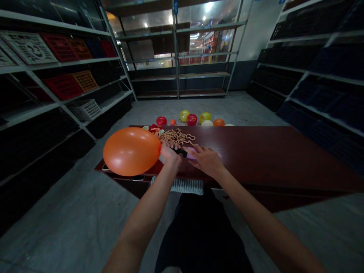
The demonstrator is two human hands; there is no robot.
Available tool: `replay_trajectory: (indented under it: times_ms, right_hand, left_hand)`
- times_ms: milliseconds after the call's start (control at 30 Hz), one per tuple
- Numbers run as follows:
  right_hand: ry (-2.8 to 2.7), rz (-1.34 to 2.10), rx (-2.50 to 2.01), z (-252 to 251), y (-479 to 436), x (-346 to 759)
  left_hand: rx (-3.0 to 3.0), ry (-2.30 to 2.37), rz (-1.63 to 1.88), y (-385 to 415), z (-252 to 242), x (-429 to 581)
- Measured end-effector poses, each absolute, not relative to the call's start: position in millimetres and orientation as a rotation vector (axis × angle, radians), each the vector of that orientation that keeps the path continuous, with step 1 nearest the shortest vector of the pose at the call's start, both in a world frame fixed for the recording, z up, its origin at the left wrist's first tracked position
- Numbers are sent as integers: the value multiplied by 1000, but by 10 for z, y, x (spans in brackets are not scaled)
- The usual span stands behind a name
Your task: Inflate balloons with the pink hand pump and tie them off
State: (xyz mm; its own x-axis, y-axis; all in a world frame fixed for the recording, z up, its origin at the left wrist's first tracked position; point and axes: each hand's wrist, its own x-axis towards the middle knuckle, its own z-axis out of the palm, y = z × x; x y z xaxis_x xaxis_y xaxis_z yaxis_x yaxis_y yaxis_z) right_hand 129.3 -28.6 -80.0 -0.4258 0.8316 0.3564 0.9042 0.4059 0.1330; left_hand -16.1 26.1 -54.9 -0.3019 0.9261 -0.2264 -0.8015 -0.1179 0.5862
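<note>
My left hand (170, 152) is closed around the neck of an inflated orange balloon (131, 151), which bulges out to the left over the near left corner of the dark red table (256, 151). A black nozzle (181, 152) pokes out from the balloon's neck toward my right hand (205, 159). That hand rests on the table with its fingers laid over a pinkish object that I cannot make out. Just beyond both hands lies a heap of tan rubber bands (178, 136).
Several inflated balloons (193, 119) in red, yellow, white and orange lie on the floor behind the table. Uninflated balloons (153, 129) sit by the bands. Metal shelving with crates (62, 85) lines the left, back and right. A white ribbed object (186, 185) hangs under the table edge.
</note>
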Motion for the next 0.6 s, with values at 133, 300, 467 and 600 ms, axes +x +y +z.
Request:
replay_trajectory:
  times_ms: [133,300,467,600]
  right_hand:
    - [-2492,-435,-1522,-925,-270,1231]
    - [-2487,-435,-1540,-1047,-276,1403]
    - [-2337,-247,-1767,-1068,-176,1778]
    - [-2092,216,-1964,-1021,134,1914]
  left_hand:
    - [173,726,1691,216,-662,-162]
    - [226,754,1655,308,-693,-402]
    - [411,882,1609,504,-639,-845]
    - [590,1030,1426,544,-677,-979]
